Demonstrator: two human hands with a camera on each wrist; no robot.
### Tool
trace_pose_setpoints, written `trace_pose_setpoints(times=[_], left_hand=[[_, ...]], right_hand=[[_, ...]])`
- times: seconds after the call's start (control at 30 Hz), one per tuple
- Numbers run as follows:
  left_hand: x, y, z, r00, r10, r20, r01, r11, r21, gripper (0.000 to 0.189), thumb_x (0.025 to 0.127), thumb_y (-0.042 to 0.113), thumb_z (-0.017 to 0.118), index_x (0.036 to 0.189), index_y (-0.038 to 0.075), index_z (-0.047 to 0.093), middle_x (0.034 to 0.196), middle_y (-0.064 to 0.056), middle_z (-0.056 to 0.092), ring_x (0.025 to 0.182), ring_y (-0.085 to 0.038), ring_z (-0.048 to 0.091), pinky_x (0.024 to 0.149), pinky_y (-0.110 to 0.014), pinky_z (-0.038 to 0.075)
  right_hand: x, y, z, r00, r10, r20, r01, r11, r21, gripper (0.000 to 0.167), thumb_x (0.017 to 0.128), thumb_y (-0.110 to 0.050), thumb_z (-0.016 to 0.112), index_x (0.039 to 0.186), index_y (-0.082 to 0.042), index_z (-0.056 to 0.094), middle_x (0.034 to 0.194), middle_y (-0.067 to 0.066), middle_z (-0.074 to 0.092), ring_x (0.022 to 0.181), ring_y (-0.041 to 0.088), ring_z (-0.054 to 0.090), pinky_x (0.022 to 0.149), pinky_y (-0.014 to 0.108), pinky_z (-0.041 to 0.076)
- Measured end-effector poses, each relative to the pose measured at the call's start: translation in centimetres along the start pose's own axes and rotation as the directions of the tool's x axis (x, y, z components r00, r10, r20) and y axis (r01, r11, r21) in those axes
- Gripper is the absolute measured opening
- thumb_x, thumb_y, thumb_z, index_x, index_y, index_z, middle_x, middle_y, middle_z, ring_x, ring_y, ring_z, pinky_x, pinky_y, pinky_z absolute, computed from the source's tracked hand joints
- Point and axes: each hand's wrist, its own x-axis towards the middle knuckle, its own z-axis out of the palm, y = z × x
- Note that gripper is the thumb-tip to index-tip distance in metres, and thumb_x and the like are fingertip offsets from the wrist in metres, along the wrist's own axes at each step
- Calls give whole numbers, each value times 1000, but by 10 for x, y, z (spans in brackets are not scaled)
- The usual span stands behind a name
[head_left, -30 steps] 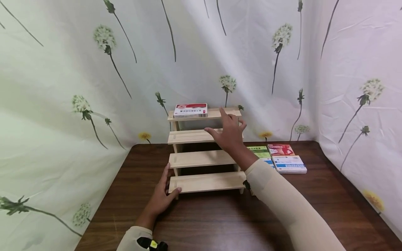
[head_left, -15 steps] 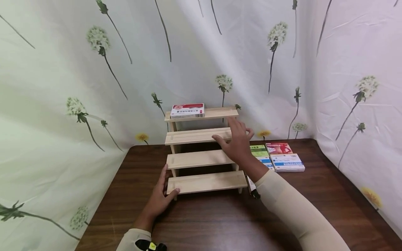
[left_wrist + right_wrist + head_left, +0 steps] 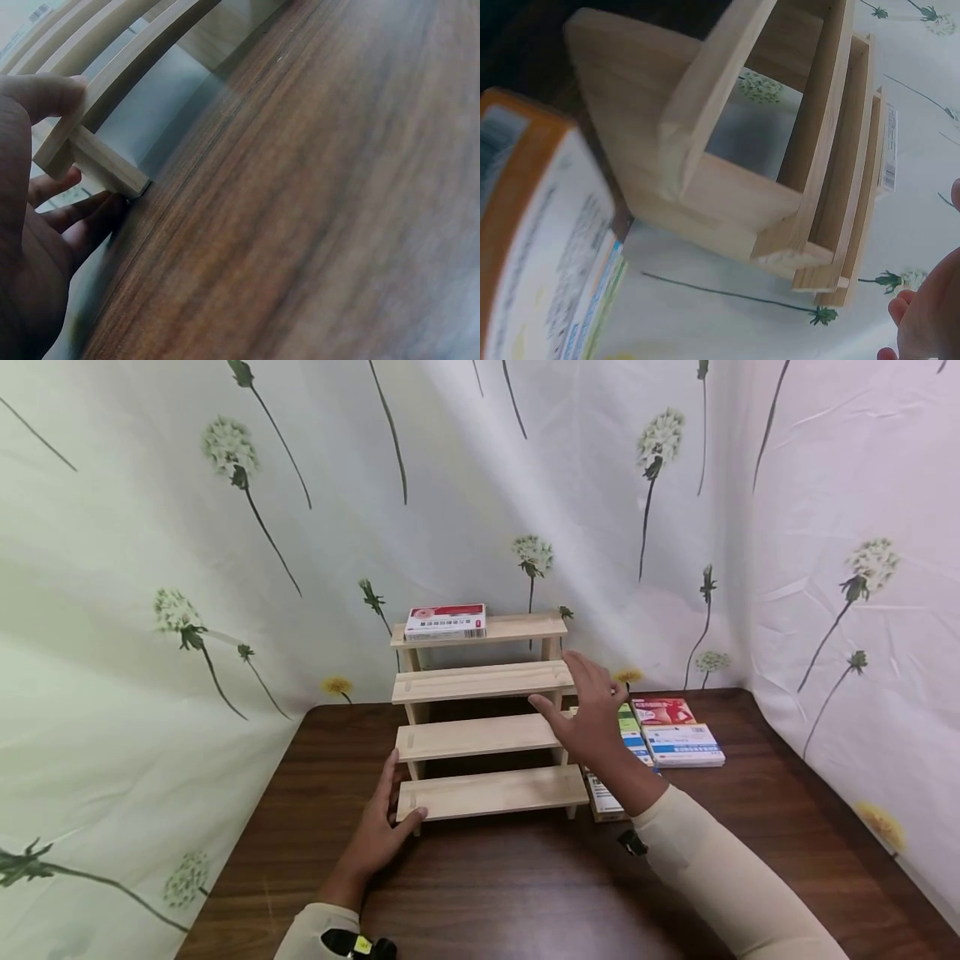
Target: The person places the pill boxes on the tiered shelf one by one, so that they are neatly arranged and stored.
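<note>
Wood-grain tabletop [image 3: 495,893], four-tier rack [image 3: 480,739] set on it, lowest tier [image 3: 491,795] gripped by left hand [image 3: 381,831], fingertips [image 3: 112,204] beside leg [image 3: 112,166] shown only by left wrist view, right hand [image 3: 591,714] held spread near rack's right end, red-and-white box [image 3: 446,623] on top tier [image 3: 525,627].

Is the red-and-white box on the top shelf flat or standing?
Flat: the box lies broad face up on the top shelf, barcoded edge frontward.
</note>
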Motion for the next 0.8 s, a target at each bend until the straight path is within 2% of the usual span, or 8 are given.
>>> trace_pose_setpoints(times=[0.27,0.4,0.67,0.8], left_hand=[[1,1,-1,1000,11,-4,-11,1000,24,107,102,13,78,178,31,4,172,-32,33,142,-52,57,94,-41,62],[1,0,-1,1000,11,-4,-11,1000,28,108,102,13,79,178,32,5,172,-32,34,143,-51,57,94,-40,62],[0,-2,-1,1000,4,-2,-4,1000,30,108,102,15,79,177,35,4,172,-31,34,146,-53,53,98,-47,60],[1,-2,0,1000,4,-4,-4,1000,21,109,102,14,79,177,36,4,172,-31,34,146,-54,54,97,-47,60]], right_hand=[[-10,17,-18,999,42,-3,-42,999,-29,81,94,-30,88,161,-6,51,162,21,52,150,45,46,105,81,24],[-15,28,-30,996,93,-5,-94,995,-24,78,95,-28,87,160,-4,51,162,22,51,151,46,44,109,83,21],[-24,47,-55,978,207,2,-207,978,-19,72,98,-28,82,159,-2,52,165,25,47,155,49,38,114,89,14],[-28,55,-62,967,256,7,-256,966,-23,72,100,-32,81,158,-2,52,166,25,45,157,50,36,115,87,16]])
